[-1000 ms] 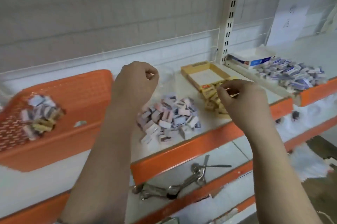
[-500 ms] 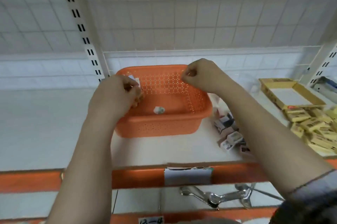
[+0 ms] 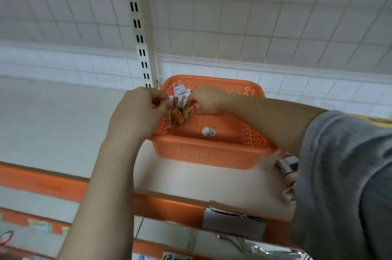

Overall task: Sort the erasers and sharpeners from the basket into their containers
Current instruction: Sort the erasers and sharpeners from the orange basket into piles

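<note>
The orange perforated plastic basket [image 3: 212, 153] is seen at the centre of the frame, set on the white shelf board [image 3: 53, 124] with an orange front edge. In its upper left corner a small heap of white-wrapped and yellow-tan packets [image 3: 180, 105] is gathered, blurred enough that erasers cannot be told from sharpeners. A single small white packet [image 3: 208, 132] is seen apart from the heap, on the basket floor towards the lower middle.

The left hand [image 3: 137, 115] is held over the basket's left rim, its fingers curled against the heap; what exactly is gripped cannot be told. The right hand [image 3: 206, 100] is reached in from the right of the frame, its fingertips brought together in a pinch at the right side of the heap, though which piece is pinched cannot be made out.

Right of the basket, a few small purple-and-white boxes [image 3: 286, 169] are seen on the shelf, partly covered by the grey sleeve [image 3: 343, 175]. A cream slotted metal upright [image 3: 140, 33] is seen behind the basket, at the upper centre, against a white wire-grid back panel [image 3: 254, 16]. A paper label [image 3: 233, 223] is fixed on the orange edge at the lower centre.
</note>
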